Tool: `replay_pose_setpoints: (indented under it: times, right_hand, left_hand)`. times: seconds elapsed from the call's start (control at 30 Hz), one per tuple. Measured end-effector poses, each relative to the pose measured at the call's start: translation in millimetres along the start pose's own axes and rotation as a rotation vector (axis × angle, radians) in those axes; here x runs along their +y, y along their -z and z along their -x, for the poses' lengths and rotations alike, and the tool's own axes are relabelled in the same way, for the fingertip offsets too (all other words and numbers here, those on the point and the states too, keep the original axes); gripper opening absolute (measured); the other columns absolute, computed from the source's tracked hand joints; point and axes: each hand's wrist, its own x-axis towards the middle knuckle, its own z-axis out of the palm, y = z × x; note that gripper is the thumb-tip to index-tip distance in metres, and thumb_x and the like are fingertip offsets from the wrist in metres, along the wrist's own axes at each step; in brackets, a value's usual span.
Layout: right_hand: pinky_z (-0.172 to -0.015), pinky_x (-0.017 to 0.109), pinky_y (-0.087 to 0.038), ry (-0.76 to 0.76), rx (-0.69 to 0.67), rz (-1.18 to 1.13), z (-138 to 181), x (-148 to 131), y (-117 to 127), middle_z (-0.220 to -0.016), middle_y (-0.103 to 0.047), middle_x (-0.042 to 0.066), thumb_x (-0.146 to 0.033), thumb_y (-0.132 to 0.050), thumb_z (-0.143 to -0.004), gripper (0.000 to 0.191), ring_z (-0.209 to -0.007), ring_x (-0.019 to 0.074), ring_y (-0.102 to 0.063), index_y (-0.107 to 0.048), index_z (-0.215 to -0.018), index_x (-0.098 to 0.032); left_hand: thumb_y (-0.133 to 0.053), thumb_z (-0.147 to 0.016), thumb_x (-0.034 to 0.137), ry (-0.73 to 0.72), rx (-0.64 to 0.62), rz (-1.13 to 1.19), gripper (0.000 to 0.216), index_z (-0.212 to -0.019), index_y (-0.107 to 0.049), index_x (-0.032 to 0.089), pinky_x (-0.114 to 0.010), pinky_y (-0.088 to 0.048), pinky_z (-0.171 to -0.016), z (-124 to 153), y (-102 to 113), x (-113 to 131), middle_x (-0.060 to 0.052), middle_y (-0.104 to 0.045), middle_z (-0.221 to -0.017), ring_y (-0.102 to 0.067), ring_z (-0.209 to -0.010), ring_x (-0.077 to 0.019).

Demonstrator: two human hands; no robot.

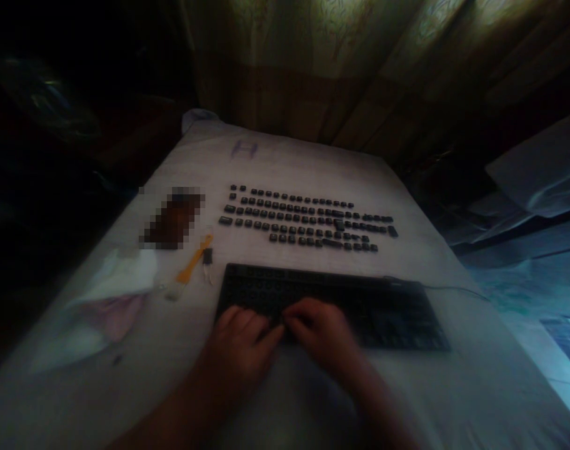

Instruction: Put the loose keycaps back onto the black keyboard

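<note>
A black keyboard (402, 319) lies across the near part of the cloth-covered table. Many of its key positions look bare, though the picture is dark and blurred. My left hand (245, 334) rests on its front left part, fingers lying over the surface and thumb stretched to the right. Close to that thumb, my right hand (320, 322) has thumb and fingertips pinched together at the keyboard's front edge. Whatever is between those fingertips is too small to make out. Beyond the keyboard, loose black keycaps (289, 217) lie in several rows.
Left of the keyboard are a yellow-handled brush (191, 265), a small black-and-metal tool (208, 257), a crumpled white and pink cloth (111, 306) and a pixelated dark object (175, 219). A cable (458, 289) runs off right. A curtain (285, 69) hangs behind the table.
</note>
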Motion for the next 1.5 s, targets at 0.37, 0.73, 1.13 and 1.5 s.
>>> replay_pose_setpoints:
  times: [0.37,0.73,1.13,1.5]
  right_hand:
    - [-0.078,0.030,-0.052,0.017,0.006,0.070,0,-1,-2,-0.087,-0.076,0.004,-0.007,-0.062,-0.080,0.024,-0.082,0.0188,-0.070,-0.079,-0.084,-0.023]
    - [-0.078,0.031,-0.052,0.010,0.018,0.035,-1,0,-4,-0.087,-0.076,0.003,-0.007,-0.062,-0.079,0.024,-0.082,0.0193,-0.070,-0.078,-0.084,-0.023]
    - [-0.078,0.032,-0.054,0.032,0.023,-0.051,-3,5,-2,-0.085,-0.077,0.003,-0.007,-0.062,-0.078,0.023,-0.080,0.0185,-0.071,-0.078,-0.082,-0.022]
    - [-0.079,0.032,-0.054,0.039,0.027,-0.076,-2,7,-2,-0.086,-0.077,0.004,-0.007,-0.062,-0.080,0.022,-0.082,0.0191,-0.071,-0.078,-0.082,-0.021]
  left_hand:
    - [-0.050,-0.097,0.021,0.014,-0.021,-0.028,0.024,-0.112,-0.068,0.022,-0.044,-0.044,-0.087,-3,3,3,-0.004,-0.068,-0.090,-0.058,-0.087,-0.0227]
    - [-0.047,-0.098,0.021,0.008,-0.006,-0.027,0.026,-0.112,-0.068,0.022,-0.043,-0.043,-0.088,-3,4,2,-0.004,-0.068,-0.092,-0.058,-0.088,-0.0225]
    - [-0.048,-0.095,0.018,0.000,0.103,-0.035,0.026,-0.106,-0.070,0.022,-0.044,-0.044,-0.088,-2,-4,1,-0.004,-0.067,-0.086,-0.057,-0.083,-0.0215]
    - [-0.041,-0.099,0.020,0.005,0.156,0.012,0.030,-0.106,-0.071,0.022,-0.046,-0.043,-0.089,2,-18,-2,-0.004,-0.065,-0.085,-0.056,-0.083,-0.0221]
